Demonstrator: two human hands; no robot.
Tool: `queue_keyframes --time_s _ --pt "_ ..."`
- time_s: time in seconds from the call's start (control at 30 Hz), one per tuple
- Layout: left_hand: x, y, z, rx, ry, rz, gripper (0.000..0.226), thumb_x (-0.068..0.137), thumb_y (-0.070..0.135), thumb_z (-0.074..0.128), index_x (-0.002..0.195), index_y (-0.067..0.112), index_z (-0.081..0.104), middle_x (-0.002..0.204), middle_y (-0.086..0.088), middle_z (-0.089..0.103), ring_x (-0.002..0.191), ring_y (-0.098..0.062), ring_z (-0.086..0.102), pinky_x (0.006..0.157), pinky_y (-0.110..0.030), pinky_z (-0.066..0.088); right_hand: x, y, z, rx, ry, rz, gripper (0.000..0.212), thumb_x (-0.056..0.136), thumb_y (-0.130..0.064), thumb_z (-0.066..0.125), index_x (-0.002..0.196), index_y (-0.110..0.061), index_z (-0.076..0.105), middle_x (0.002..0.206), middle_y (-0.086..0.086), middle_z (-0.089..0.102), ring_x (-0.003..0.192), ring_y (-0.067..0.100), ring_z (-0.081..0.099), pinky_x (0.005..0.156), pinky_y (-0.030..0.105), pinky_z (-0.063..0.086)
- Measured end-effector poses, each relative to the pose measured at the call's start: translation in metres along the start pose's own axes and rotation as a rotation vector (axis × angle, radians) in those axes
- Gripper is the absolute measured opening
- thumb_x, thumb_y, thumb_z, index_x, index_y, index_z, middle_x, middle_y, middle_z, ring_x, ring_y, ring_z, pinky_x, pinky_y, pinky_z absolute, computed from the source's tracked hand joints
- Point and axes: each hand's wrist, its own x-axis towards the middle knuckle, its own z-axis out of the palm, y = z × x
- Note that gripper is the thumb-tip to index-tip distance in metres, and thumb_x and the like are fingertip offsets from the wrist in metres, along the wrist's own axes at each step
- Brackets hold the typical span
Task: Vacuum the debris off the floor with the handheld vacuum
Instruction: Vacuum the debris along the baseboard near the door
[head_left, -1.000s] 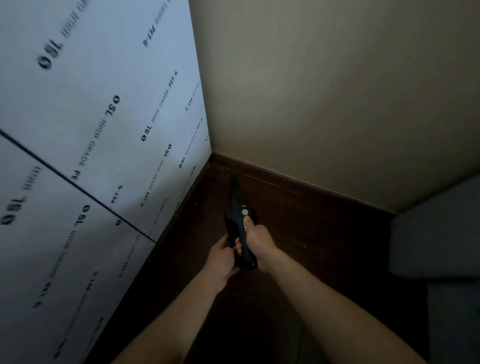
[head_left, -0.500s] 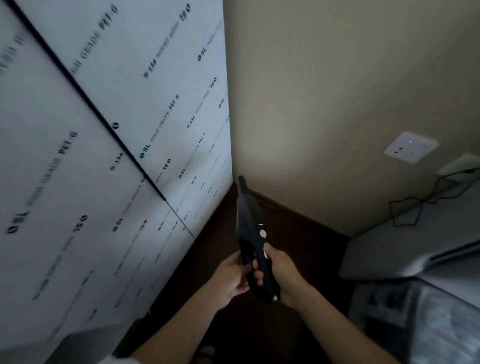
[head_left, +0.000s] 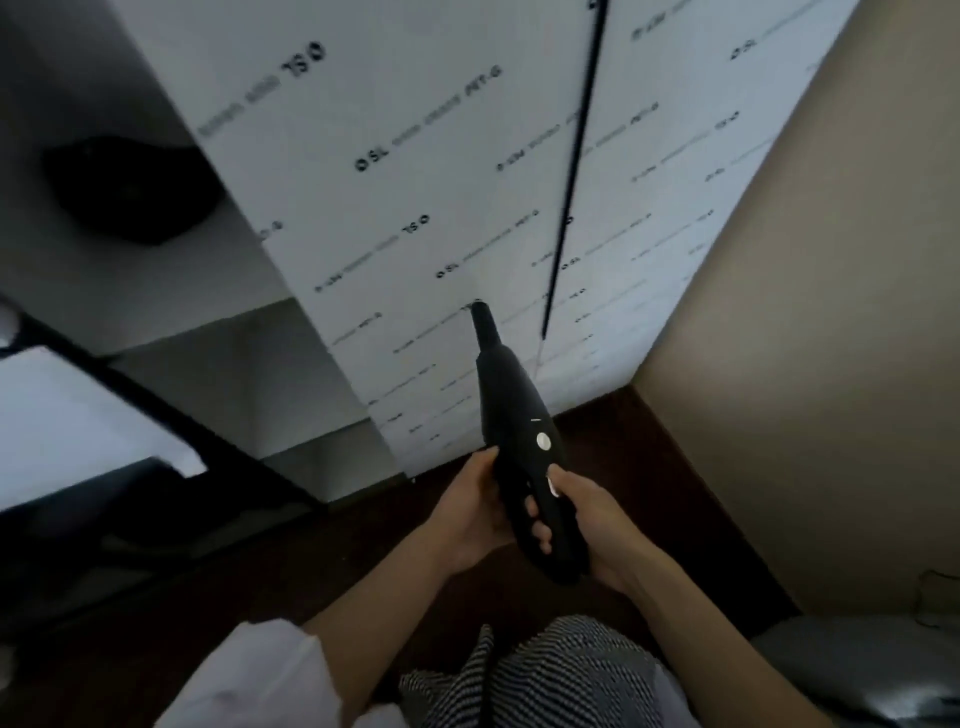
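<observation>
A person's right hand (head_left: 592, 525) grips the handle of a black handheld vacuum (head_left: 519, 441), fingers curled round it. The left hand (head_left: 467, 512) holds its body, fingers wrapped underneath. Its long nozzle points up and away toward a white printed panel (head_left: 467, 156), lifted off the dark floor (head_left: 649, 441) below.

dim room | motion blur | wide-angle bending at edges

Home corner: wood floor (head_left: 649, 467), beige wall (head_left: 831, 364).
</observation>
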Motion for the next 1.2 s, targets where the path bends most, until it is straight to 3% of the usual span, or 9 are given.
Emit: queue_keyframes --time_s 0.13,0.2,0.3,0.4,0.63,0.83,1.03,1.2 --pt "-0.051 -0.006 -0.071 -0.147 0.11 0.111 0.064 0.093 0.057 0.042 0.128 0.006 0.058 0.068 -0.01 0.061 0.064 -0.024 0.06 0.073 -0.037 0.049 0.013 0.019 0.073 -0.214 -0.214 0.075 0.029 0.103 -0.027 0.034 0.104 -0.002 0.049 0.073 0.009 0.058 0.052 0.016 0.05 0.05 0.026 0.045" --pt "-0.08 -0.01 -0.105 -0.255 0.196 0.166 0.067 0.091 0.057 0.048 0.129 0.003 0.057 0.07 -0.01 0.066 0.061 -0.023 0.06 0.07 -0.034 0.05 0.016 0.033 0.114 -0.321 -0.329 0.114 0.028 0.103 -0.027 0.035 0.103 -0.003 0.049 0.075 0.01 0.058 0.052 0.016 0.05 0.051 0.027 0.044" --pt "-0.134 -0.022 -0.166 -0.422 0.363 0.274 0.062 0.083 0.054 0.059 0.111 -0.001 0.066 0.071 -0.014 0.067 0.049 -0.024 0.059 0.056 -0.029 0.051 0.018 0.064 0.191 -0.454 -0.466 0.191 0.027 0.103 -0.027 0.036 0.101 -0.006 0.052 0.073 0.009 0.058 0.051 0.016 0.05 0.05 0.027 0.044" --pt "-0.191 -0.045 -0.23 -0.503 0.431 0.358 0.06 0.077 0.06 0.058 0.078 0.001 0.066 0.055 -0.014 0.058 0.047 -0.03 0.049 0.055 -0.034 0.046 0.017 0.11 0.27 -0.552 -0.558 0.238 0.027 0.103 -0.028 0.038 0.097 -0.006 0.052 0.07 0.009 0.059 0.049 0.017 0.05 0.048 0.028 0.043" --pt "-0.319 -0.102 -0.378 -0.716 0.612 0.479 0.059 0.086 0.059 0.051 0.073 0.004 0.064 0.05 -0.012 0.054 0.047 -0.029 0.047 0.053 -0.033 0.044 0.004 0.225 0.451 -0.804 -0.734 0.318 0.033 0.103 -0.028 0.037 0.091 -0.002 0.051 0.064 0.007 0.058 0.047 0.016 0.05 0.045 0.026 0.043" --pt "-0.417 -0.134 -0.477 -0.868 0.732 0.534 0.059 0.088 0.057 0.05 0.064 0.004 0.062 0.047 -0.01 0.053 0.041 -0.024 0.046 0.05 -0.03 0.042 -0.02 0.308 0.581 -0.936 -0.774 0.394 0.04 0.102 -0.034 0.039 0.086 -0.002 0.056 0.06 0.007 0.056 0.044 0.015 0.049 0.043 0.025 0.042" --pt "-0.475 -0.144 -0.556 -0.997 0.827 0.598 0.052 0.086 0.054 0.057 0.076 0.003 0.063 0.051 -0.011 0.056 0.042 -0.022 0.05 0.049 -0.027 0.047 -0.021 0.35 0.68 -1.071 -0.849 0.417 0.047 0.101 -0.041 0.038 0.081 -0.003 0.059 0.062 0.009 0.054 0.046 0.016 0.048 0.046 0.028 0.042" --pt "-0.518 -0.139 -0.642 -1.074 0.902 0.643 0.057 0.085 0.058 0.056 0.068 0.004 0.063 0.049 -0.011 0.054 0.043 -0.023 0.047 0.049 -0.028 0.046 -0.001 0.389 0.781 -1.158 -0.946 0.433 0.045 0.101 -0.036 0.04 0.082 -0.003 0.063 0.064 0.007 0.058 0.048 0.015 0.051 0.05 0.027 0.045"
